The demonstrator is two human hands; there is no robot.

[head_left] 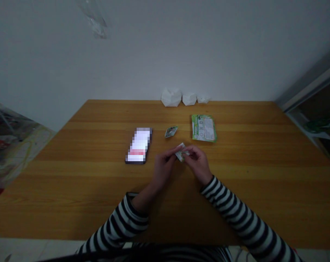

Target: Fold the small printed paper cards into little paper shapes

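Where the black-and-white striped sleeves [121, 222] converge from the bottom of the frame, the left hand [163, 167] and right hand [199, 163] meet near the centre of a wooden table [236, 174]. A small folded paper piece [181, 153], printed in green and white, is pinched between the fingertips of both hands. The fingers of each hand are drawn together, not spread, though the dim light does not show which fingers bear on the piece. Left of the hands, a smartphone [138, 145] lies face up on the table, its screen pixelated. Just beyond the hands, a small diamond-shaped folded piece [170, 131] lies on the tabletop, well clear of the phone. To its right lies a green-and-white printed packet [204, 128], its small print unreadable. Three white crumpled lumps [170, 97] sit in a row along the far table edge, their material uncertain, against a plain white wall [165, 51]. A clear plastic sheet [95, 20] shows at the top of the frame, left of centre. Plastic-covered clutter [9, 145] occupies the left edge of the frame, and a grey frame [312, 83] stands at upper right.
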